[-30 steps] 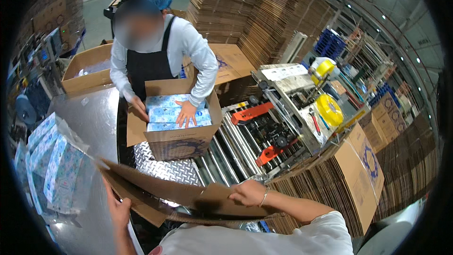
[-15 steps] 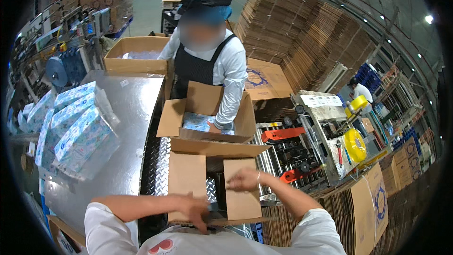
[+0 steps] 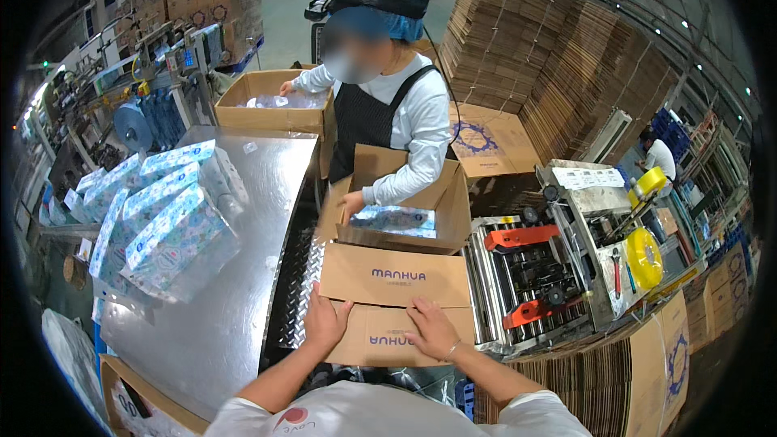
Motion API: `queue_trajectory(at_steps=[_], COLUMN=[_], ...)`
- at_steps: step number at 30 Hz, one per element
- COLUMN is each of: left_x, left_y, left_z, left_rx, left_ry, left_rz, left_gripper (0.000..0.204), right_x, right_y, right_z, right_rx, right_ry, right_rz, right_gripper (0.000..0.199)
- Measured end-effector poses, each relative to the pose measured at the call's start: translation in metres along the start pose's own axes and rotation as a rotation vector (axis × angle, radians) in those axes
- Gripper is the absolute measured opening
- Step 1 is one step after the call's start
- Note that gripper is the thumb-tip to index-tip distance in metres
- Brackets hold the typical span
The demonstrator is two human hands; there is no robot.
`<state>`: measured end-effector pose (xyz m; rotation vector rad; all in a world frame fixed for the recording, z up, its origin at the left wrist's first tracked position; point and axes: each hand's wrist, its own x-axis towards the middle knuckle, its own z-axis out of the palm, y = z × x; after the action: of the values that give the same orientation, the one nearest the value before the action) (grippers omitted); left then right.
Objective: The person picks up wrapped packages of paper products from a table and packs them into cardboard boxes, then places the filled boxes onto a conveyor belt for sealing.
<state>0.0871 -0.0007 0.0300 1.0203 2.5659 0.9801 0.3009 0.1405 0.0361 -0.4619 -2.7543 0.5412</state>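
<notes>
In front of me stands a cardboard box [image 3: 396, 275] with its top flaps folded down, meeting at a seam across the middle. My left hand [image 3: 325, 322] rests at its left edge, thumb apart from the fingers on the near flap [image 3: 368, 348]. Lying flat with spread fingers, my right hand [image 3: 434, 329] presses on the right part of the flaps near the seam. Just beyond is an open cardboard box [image 3: 445, 190] holding blue-and-white plastic packs [image 3: 394, 220]. A co-worker's hand [image 3: 352, 206] touches that box's left flap.
A metal table [image 3: 235, 251] on the left bears a pile of blue-patterned packs [image 3: 166, 231]. To the right is a roller conveyor [image 3: 506, 275] with orange arms and yellow tape rolls [image 3: 644, 259]. Flattened cartons [image 3: 518, 48] are stacked behind; another open carton [image 3: 271, 117] stands beside the co-worker.
The near box's flaps were partly open and are now folded down under my hands. My view has shifted. The co-worker's hand has moved from inside the far box to its left flap.
</notes>
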Motion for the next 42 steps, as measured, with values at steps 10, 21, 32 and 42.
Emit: queue_trajectory(at_steps=[10,21,32,42], left_x=[0.048,0.065,0.057,0.067], left_y=[-0.057,-0.103,-0.080,-0.061], left_z=[-0.044,-0.088,0.017,-0.023], left_rx=[0.342,-0.324,-1.320,0.165], left_ry=[0.124,-0.146,-0.895,-0.055], left_rz=[0.144,-0.242,-0.522,0.402], left_gripper=[0.056,0.047,0.073,0.042], right_x=[-0.048,-0.141,-0.057,0.006], right_y=[0.272,0.141,0.055,0.053], right_z=[0.090,0.220,-0.120,-0.041], right_rx=[0.226,0.982,0.768,-0.428], right_ry=[0.229,0.220,-0.074,0.364], right_rz=[0.742,1.642,0.950,0.545], right_gripper=[0.042,0.092,0.027,0.055])
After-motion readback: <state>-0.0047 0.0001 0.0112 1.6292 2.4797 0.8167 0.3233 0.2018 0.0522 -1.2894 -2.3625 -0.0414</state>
